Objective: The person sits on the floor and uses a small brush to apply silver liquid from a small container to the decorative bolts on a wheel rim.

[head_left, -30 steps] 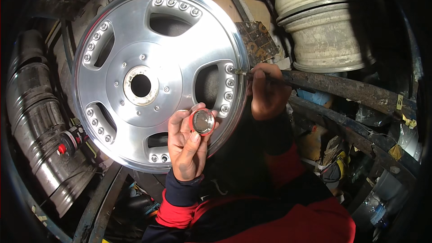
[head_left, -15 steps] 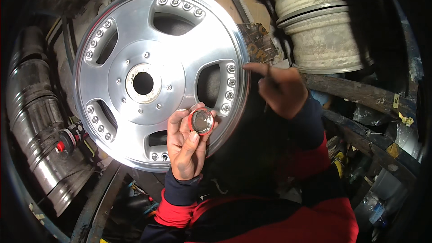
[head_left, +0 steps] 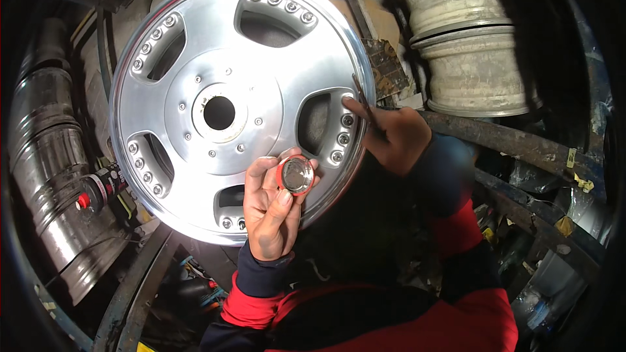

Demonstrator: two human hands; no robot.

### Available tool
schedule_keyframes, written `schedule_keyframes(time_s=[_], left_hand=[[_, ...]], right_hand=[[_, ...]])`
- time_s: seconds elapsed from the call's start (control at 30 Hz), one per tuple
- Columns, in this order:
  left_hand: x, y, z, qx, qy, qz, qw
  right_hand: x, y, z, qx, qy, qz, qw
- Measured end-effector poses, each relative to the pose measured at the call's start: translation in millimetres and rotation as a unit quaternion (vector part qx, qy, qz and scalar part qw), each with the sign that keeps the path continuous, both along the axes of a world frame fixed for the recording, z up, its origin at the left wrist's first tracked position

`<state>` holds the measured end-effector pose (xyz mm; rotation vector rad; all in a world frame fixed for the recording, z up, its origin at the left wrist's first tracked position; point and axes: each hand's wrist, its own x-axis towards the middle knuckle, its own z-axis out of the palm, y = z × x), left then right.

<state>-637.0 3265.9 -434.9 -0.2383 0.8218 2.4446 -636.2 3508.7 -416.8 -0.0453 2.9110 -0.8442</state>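
A large polished silver wheel rim [head_left: 212, 78] lies face up before me, with slots edged by shiny bolts [head_left: 343, 139] and a round hole at its centre. Over its lower right part, my left hand [head_left: 270, 218] is closed around a small round red cap [head_left: 297, 176], tilted so its clear, glassy inside shows. My right hand [head_left: 398, 140] is at the rim's right edge, gripping a thin dark stick [head_left: 363, 94] that points up and left. Its index fingertip reaches the top bolt beside the right slot and covers it. The stick's tip is too fine to make out.
Two dull, stained rims [head_left: 466, 58] are stacked at the upper right. Dark shiny rims [head_left: 52, 150] line the left side, with a dark red-capped bottle [head_left: 98, 189] beside them. A worn metal bar [head_left: 508, 140] crosses on the right, above plastic-wrapped clutter.
My right hand has moved left and slightly down onto the rim's edge, by the bolts. My left hand keeps its hold on the cap. The view has shifted slightly.
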Motion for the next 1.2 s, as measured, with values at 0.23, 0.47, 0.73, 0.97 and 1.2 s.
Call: schedule_keyframes(time_s=[0.23,0.47,0.73,0.97,1.2], left_hand=[[2,-3,0,-0.007,-0.005,0.006,1.0],[6,5,2,0.0,0.0,-0.012,1.0],[10,9,7,-0.016,-0.007,-0.025,1.0],[13,16,7,-0.018,0.002,-0.035,0.999],[14,20,3,0.003,-0.014,-0.053,0.999]], right_hand=[[10,42,16,-0.391,-0.204,-0.05,0.896],[87,64,-20,-0.487,-0.261,-0.249,0.796],[130,28,-29,-0.278,-0.192,-0.179,0.924],[129,41,-20,-0.199,-0.088,-0.247,0.944],[72,4,18,-0.656,0.041,-0.43,0.619]])
